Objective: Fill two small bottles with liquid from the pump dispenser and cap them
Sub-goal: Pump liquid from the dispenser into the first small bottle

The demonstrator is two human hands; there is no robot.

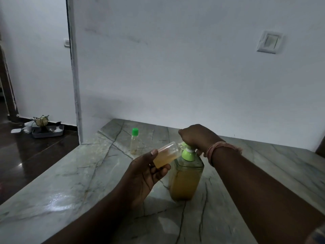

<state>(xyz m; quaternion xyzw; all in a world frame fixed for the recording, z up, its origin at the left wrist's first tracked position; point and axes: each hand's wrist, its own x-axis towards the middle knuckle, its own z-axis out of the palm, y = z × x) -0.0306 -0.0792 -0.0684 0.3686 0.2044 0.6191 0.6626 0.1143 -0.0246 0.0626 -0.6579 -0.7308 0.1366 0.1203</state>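
A square clear pump dispenser (185, 180) with yellow liquid and a green pump collar stands on the marble counter (70, 182). My right hand (197, 136) is closed over the pump head from above. My left hand (146, 171) holds a small uncapped bottle (167, 153) tilted, its mouth against the pump spout; yellow liquid fills roughly its lower half. A second small bottle (134, 140) with a green cap stands upright farther back on the counter, almost empty.
A white wall with a switch plate (269, 42) rises behind the counter. The counter's left edge drops to a dark floor, where a grey tray (47, 132) with a small plant sits by a doorway.
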